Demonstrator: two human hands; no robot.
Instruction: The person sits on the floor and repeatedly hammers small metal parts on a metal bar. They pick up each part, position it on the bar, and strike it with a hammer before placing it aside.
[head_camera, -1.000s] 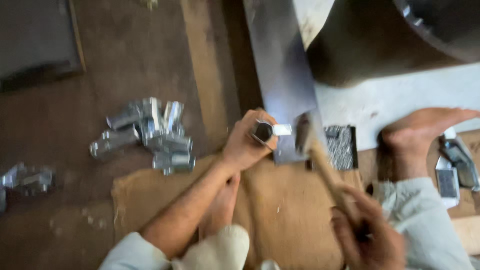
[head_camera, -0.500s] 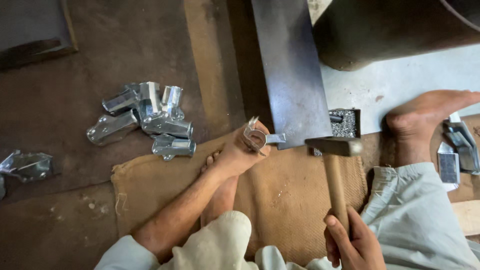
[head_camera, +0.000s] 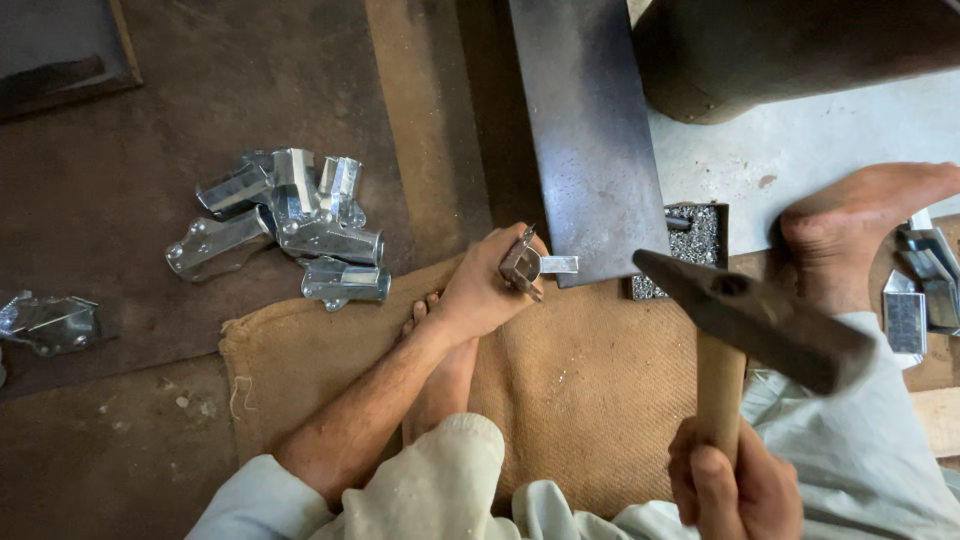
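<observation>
My left hand (head_camera: 482, 287) grips a small bent metal bracket (head_camera: 528, 266), holding it against the near end of a long dark steel bar (head_camera: 590, 130). My right hand (head_camera: 733, 483) is wrapped around the wooden handle of a hammer (head_camera: 752, 322). The hammer's dark head is raised above the burlap, to the right of the bracket and apart from it. Beside the bar's end sits a small tray of tiny metal pieces (head_camera: 695, 240).
A pile of several shiny metal brackets (head_camera: 290, 225) lies on the floor at left, with another piece (head_camera: 50, 322) at the far left edge. Burlap sacking (head_camera: 580, 390) covers the floor under me. My bare feet (head_camera: 860, 225) rest nearby. More metal parts (head_camera: 920, 285) lie at right.
The hammer was down by the bracket one second ago; it has since lifted up and back toward me. My left hand has kept the bracket at the bar's end.
</observation>
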